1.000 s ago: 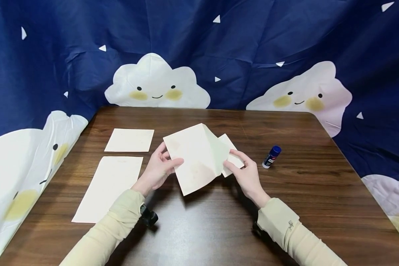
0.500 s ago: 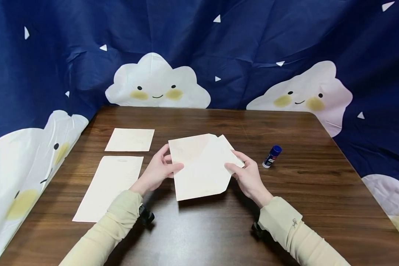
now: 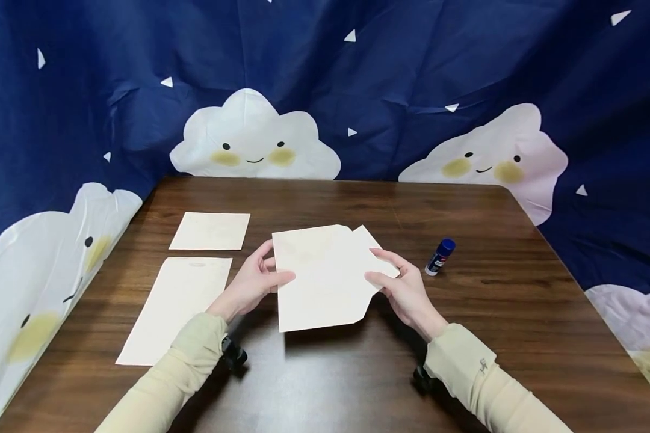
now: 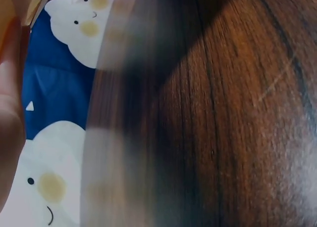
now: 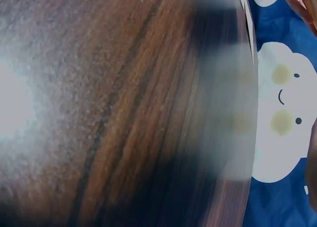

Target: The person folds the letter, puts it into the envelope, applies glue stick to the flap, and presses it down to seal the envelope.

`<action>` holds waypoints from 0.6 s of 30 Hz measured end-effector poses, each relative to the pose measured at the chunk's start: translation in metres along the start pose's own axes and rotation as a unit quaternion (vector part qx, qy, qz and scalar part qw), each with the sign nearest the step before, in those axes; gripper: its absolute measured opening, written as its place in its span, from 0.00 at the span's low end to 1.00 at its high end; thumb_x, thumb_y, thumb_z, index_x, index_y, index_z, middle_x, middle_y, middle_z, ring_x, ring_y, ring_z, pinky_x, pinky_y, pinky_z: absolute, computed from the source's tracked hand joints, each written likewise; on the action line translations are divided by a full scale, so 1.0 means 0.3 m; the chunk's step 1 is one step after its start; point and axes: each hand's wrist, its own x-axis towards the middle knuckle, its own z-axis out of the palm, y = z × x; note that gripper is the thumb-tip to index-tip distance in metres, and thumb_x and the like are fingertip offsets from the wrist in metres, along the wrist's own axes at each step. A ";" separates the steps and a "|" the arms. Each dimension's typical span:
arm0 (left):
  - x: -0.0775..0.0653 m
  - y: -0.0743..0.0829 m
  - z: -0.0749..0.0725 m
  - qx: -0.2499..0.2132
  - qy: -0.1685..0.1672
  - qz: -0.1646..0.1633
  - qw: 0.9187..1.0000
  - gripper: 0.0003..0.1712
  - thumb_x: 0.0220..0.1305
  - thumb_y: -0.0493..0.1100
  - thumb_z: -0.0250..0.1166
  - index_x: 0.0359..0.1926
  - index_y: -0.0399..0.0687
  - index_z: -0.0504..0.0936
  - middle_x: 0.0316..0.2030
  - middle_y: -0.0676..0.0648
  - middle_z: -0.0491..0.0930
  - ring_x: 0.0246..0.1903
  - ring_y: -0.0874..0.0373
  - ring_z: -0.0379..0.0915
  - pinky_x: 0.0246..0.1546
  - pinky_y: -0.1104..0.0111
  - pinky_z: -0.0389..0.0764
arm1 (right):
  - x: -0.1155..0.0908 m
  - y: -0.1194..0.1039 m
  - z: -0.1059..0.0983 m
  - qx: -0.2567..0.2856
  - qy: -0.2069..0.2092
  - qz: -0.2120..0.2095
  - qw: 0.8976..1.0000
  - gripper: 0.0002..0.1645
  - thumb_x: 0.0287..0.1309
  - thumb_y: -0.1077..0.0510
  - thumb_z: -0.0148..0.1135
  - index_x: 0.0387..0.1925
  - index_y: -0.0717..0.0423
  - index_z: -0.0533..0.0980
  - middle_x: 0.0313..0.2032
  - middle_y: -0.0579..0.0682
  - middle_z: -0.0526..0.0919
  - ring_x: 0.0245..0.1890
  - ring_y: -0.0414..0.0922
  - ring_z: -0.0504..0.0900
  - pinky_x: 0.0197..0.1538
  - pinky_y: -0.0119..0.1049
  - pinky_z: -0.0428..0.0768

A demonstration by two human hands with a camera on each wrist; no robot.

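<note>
In the head view a cream folded paper (image 3: pixel 319 276) is held up over the table between both hands. Its right corners are cut at a slant, and a smaller pointed part sticks out on that side. My left hand (image 3: pixel 251 284) pinches the left edge, thumb on top and fingers behind. On the other side my right hand (image 3: pixel 406 290) grips the pointed part between thumb and fingers. The left wrist view catches only a strip of the left hand (image 4: pixel 10 103) at its border. In the right wrist view, fingertips (image 5: pixel 299 4) show at the top right corner.
A blue-capped glue stick (image 3: pixel 440 257) stands right of the hands. To the left lie a small cream card (image 3: pixel 210 231) and a larger cream sheet (image 3: pixel 176 307) on the brown wooden table (image 3: pixel 325 391). Behind hangs a blue curtain (image 3: pixel 368 72) with clouds.
The folded paper, tilted and creased a second ago, has been turned flatter and squarer to view, and lowered slightly. Both hands keep their hold; the glue stick, card and sheet stay put.
</note>
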 end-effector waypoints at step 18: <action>-0.010 -0.016 -0.007 0.048 0.002 -0.017 0.999 0.41 0.56 0.25 0.61 0.68 0.47 0.56 0.40 0.53 0.84 0.37 0.62 0.83 0.39 0.63 0.84 | 0.010 0.031 -0.035 -0.061 0.027 0.018 0.998 0.32 0.53 0.68 0.64 0.61 0.57 0.69 0.50 0.41 0.71 0.18 0.31 0.68 0.26 0.21 0.69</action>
